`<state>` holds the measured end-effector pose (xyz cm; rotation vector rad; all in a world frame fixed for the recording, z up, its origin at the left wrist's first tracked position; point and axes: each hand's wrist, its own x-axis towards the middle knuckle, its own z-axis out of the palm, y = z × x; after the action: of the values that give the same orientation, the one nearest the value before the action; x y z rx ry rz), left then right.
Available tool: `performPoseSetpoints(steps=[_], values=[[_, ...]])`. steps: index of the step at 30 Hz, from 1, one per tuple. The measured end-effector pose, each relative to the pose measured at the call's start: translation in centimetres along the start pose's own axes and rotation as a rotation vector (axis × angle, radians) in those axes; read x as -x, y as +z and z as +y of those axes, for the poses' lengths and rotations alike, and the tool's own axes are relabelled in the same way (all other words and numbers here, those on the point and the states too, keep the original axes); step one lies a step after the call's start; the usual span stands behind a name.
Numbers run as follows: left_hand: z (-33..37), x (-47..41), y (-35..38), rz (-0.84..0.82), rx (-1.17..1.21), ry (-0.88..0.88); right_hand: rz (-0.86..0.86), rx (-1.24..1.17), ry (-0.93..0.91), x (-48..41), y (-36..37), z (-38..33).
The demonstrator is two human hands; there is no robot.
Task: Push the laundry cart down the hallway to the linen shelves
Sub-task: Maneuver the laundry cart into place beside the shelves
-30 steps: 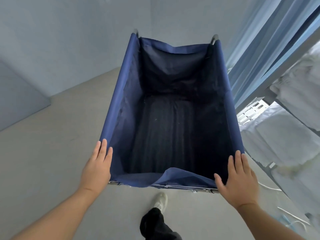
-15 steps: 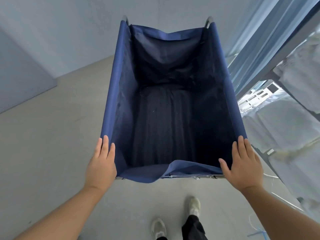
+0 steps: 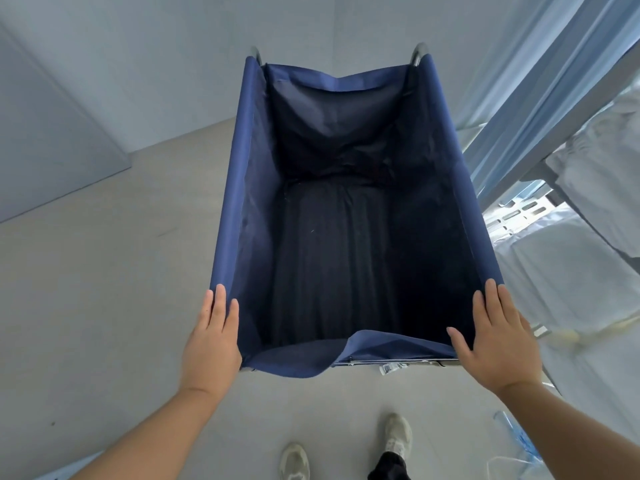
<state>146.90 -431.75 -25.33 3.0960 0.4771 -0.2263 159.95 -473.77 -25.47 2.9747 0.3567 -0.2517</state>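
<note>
Navy cart [image 3: 239,209] hugs right shelves [image 3: 568,258]; left floor [image 3: 104,289] open.

Cart [image 3: 242,188] wheels hidden below bag

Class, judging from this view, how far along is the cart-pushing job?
Done: the laundry cart is already beside shelves of white linen on the right. In hand: the left hand and right hand press its near corners. Left: whether this is the final stop cannot be told.
</note>
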Motion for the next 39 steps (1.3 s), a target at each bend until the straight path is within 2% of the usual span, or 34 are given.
performPoseSetpoints(steps=[16,29,39], values=[[5.4,-6.2,-0.2,0.013,0.022,-0.132,0.078,-0.086,-0.164,-12.2,-1.3,5.2],[6.3,-16.2,-1.5,0.012,0.046,-0.211,0.124,-0.053,-0.230,-24.8,-3.3,4.5],[5.0,-26.7,-3.6,0.025,0.043,-0.205,0.125,-0.006,-0.247,-36.7,-5.8,2.4]])
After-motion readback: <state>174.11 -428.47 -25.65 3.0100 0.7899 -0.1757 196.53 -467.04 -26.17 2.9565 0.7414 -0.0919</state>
